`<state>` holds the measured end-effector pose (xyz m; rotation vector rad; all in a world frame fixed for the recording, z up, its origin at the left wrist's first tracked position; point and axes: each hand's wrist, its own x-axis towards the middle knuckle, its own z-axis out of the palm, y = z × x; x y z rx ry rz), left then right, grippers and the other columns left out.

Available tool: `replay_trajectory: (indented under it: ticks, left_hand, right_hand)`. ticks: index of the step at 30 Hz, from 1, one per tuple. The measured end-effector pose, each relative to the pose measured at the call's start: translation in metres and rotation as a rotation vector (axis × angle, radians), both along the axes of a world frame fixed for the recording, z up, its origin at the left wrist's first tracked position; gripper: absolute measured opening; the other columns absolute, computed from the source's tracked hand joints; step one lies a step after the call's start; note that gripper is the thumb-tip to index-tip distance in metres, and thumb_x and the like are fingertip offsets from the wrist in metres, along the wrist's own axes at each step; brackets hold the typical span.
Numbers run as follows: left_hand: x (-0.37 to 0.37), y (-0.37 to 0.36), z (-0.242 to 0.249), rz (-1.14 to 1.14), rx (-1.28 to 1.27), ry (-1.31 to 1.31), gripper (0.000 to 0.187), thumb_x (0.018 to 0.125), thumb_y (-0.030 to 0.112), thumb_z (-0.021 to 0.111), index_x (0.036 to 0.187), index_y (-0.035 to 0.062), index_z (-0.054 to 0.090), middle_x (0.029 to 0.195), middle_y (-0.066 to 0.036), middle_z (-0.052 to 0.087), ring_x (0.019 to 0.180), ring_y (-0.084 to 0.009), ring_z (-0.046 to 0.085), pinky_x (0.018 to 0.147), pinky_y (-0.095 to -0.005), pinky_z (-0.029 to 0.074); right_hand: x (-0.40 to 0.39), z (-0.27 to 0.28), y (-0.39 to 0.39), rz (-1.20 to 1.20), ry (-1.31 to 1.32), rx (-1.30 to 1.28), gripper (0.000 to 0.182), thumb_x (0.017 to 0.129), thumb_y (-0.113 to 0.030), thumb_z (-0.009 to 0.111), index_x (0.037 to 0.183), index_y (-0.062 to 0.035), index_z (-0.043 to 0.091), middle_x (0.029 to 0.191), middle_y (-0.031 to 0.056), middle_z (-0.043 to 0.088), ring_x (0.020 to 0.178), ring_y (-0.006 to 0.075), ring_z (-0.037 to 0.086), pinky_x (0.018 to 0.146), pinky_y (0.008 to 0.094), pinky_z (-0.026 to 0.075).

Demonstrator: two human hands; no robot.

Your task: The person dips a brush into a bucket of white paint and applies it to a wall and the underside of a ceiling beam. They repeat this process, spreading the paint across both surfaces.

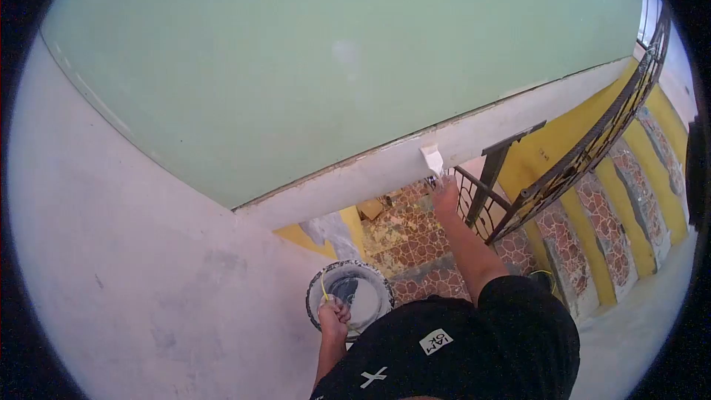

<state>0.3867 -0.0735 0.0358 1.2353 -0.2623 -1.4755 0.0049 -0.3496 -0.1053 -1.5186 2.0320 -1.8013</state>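
My right hand (pixel 444 194) reaches forward, closed round the handle of a wide paintbrush (pixel 432 158). Its white-coated head lies against the white strip (pixel 363 179) below the pale green panel (pixel 348 81). Closer to my body, my left hand (pixel 335 315) is closed on the thin yellow handle of a bucket (pixel 387 285). This round, dark-rimmed bucket is smeared with white and hangs in front of my left side. Inside it shows whitish-grey paint (pixel 365 302), with a dark patch of bare wall beside it.
A dark metal railing (pixel 585 150) curves along the right. Below it, stairs (pixel 592 204) with red-brown stone-patterned treads and yellow edges descend to a spattered landing (pixel 411 241). A whitish wall (pixel 148 252) rises at left, and a brownish block (pixel 369 210) lies on the floor.
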Motion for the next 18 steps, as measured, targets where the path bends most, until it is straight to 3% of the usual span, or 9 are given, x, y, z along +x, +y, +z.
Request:
replay_trajectory:
  ticks: [2, 4, 5, 7, 8, 13, 15, 16, 18]
  left_hand:
    - [0.004, 0.004, -0.003, -0.003, -0.002, 0.019, 0.012, 0.084, 0.007, 0.049, 0.080, 0.0147, 0.041, 0.061, 0.002, 0.034, 0.042, -0.0081, 0.026, 0.037, -0.0256, 0.020]
    - [0.004, 0.003, -0.003, 0.018, 0.032, 0.017, 0.012, 0.084, 0.007, 0.049, 0.080, 0.0146, 0.041, 0.061, 0.002, 0.034, 0.042, -0.0081, 0.025, 0.037, -0.0255, 0.020]
    - [0.004, 0.003, -0.005, 0.034, 0.063, 0.022, 0.011, 0.084, 0.007, 0.049, 0.081, 0.0145, 0.042, 0.061, 0.002, 0.034, 0.042, -0.0080, 0.025, 0.037, -0.0255, 0.020]
    - [0.013, 0.004, -0.017, 0.018, 0.079, 0.063, 0.012, 0.082, 0.006, 0.050, 0.081, 0.0146, 0.042, 0.061, 0.002, 0.034, 0.043, -0.0080, 0.025, 0.038, -0.0253, 0.020]
    - [0.016, 0.003, -0.020, 0.000, 0.067, 0.060, 0.012, 0.083, 0.006, 0.050, 0.081, 0.0147, 0.042, 0.061, 0.002, 0.034, 0.043, -0.0080, 0.026, 0.038, -0.0251, 0.020]
    - [0.005, 0.004, -0.012, 0.008, -0.018, 0.042, 0.013, 0.089, 0.007, 0.047, 0.080, 0.0153, 0.041, 0.063, 0.002, 0.036, 0.044, -0.0084, 0.029, 0.038, -0.0239, 0.022]
    - [0.006, 0.003, -0.013, -0.021, -0.009, 0.055, 0.013, 0.089, 0.008, 0.047, 0.081, 0.0156, 0.041, 0.064, 0.002, 0.037, 0.044, -0.0084, 0.031, 0.038, -0.0238, 0.022]
    - [0.000, 0.002, -0.002, 0.002, -0.009, 0.020, 0.013, 0.090, 0.009, 0.047, 0.081, 0.0156, 0.041, 0.064, 0.002, 0.037, 0.045, -0.0083, 0.030, 0.038, -0.0237, 0.022]
    - [-0.001, 0.003, 0.000, 0.029, 0.005, -0.014, 0.013, 0.090, 0.009, 0.048, 0.081, 0.0157, 0.041, 0.064, 0.002, 0.036, 0.045, -0.0082, 0.030, 0.038, -0.0237, 0.022]
  right_hand:
    - [-0.011, -0.047, -0.009, 0.086, -0.112, 0.006, 0.021, 0.090, -0.005, 0.061, 0.109, 0.0015, 0.054, 0.091, 0.0128, 0.052, 0.083, 0.0251, 0.057, 0.071, 0.0382, 0.050]
    - [-0.024, -0.088, -0.014, 0.143, -0.401, 0.363, 0.033, 0.083, -0.008, 0.067, 0.112, 0.0024, 0.056, 0.088, 0.0159, 0.060, 0.073, 0.0301, 0.061, 0.067, 0.0416, 0.053]
    - [-0.023, -0.078, -0.005, 0.144, -0.401, 0.374, 0.033, 0.083, -0.008, 0.067, 0.112, 0.0024, 0.056, 0.088, 0.0159, 0.060, 0.073, 0.0301, 0.061, 0.067, 0.0416, 0.053]
    - [-0.022, -0.039, 0.026, 0.044, 0.147, 0.578, 0.053, 0.077, -0.011, 0.071, 0.123, 0.0055, 0.053, 0.088, 0.0214, 0.065, 0.069, 0.0371, 0.063, 0.066, 0.0458, 0.052]
    - [-0.021, -0.035, 0.038, 0.061, 0.098, 0.530, 0.066, 0.076, -0.011, 0.070, 0.134, 0.0093, 0.045, 0.092, 0.0256, 0.065, 0.078, 0.0398, 0.066, 0.068, 0.0479, 0.052]
    - [-0.001, 0.044, 0.077, -0.179, -0.022, 0.411, 0.057, 0.081, -0.006, 0.059, 0.135, 0.0052, 0.046, 0.100, 0.0275, 0.064, 0.095, 0.0433, 0.062, 0.082, 0.0468, 0.050]
    - [-0.001, 0.057, 0.082, -0.130, 0.120, 0.162, 0.050, 0.084, -0.005, 0.056, 0.132, 0.0040, 0.049, 0.105, 0.0264, 0.063, 0.098, 0.0437, 0.060, 0.085, 0.0485, 0.047]
    - [0.001, 0.070, 0.084, -0.127, 0.121, 0.167, 0.050, 0.084, -0.005, 0.056, 0.132, 0.0040, 0.049, 0.105, 0.0264, 0.063, 0.098, 0.0437, 0.060, 0.085, 0.0485, 0.047]
    - [0.006, 0.110, 0.080, 0.059, 0.043, -0.097, 0.042, 0.086, -0.005, 0.054, 0.127, 0.0042, 0.053, 0.106, 0.0245, 0.062, 0.097, 0.0438, 0.059, 0.085, 0.0488, 0.047]
